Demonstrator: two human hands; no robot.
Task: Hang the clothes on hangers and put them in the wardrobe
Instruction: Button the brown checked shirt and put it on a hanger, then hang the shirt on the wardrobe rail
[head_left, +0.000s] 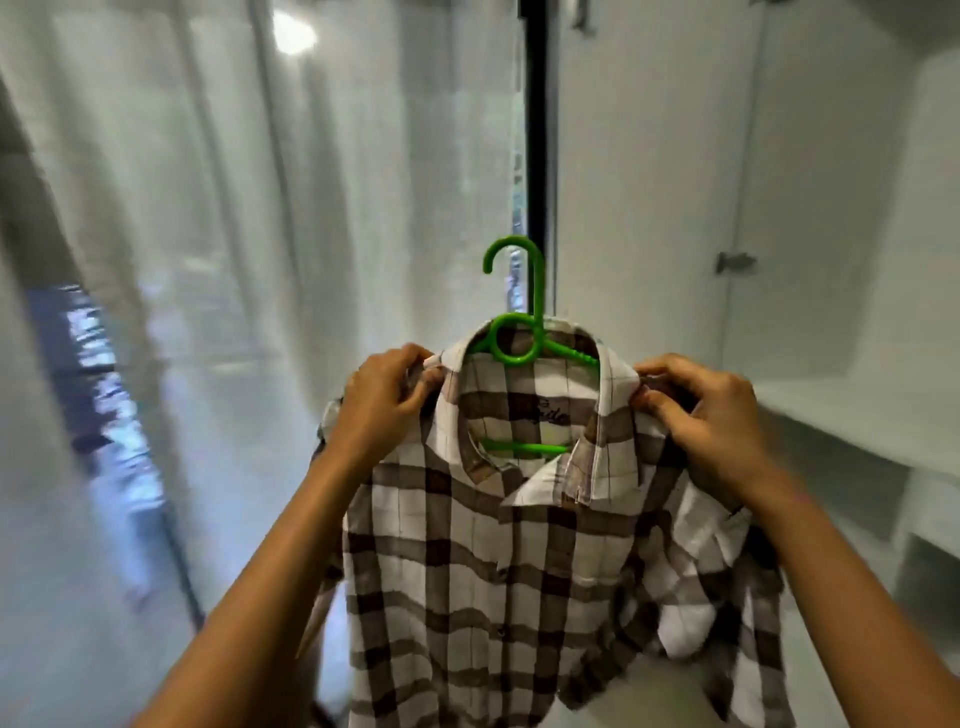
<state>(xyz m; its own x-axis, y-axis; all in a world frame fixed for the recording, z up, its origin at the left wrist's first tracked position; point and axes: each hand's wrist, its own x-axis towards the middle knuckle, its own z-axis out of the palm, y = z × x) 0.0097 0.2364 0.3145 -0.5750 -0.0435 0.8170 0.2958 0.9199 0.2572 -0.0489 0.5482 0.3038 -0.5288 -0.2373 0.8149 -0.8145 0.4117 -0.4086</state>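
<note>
A brown-and-white checked shirt (488, 571) hangs in front of me on a green plastic hanger (524, 322), whose hook sticks up above the collar. My left hand (382, 400) pinches the shirt's left shoulder by the collar. At the right shoulder, my right hand (706, 415) grips the cloth the same way. The hanger's lower bar shows inside the neck opening. The hook hangs on nothing.
White curtains (218, 208) fill the left and middle, with a dark window frame post (535, 130) behind the hanger. White wardrobe doors (675, 182) with a metal handle (732, 262) stand at the right, and a white shelf ledge (852, 441) runs below them.
</note>
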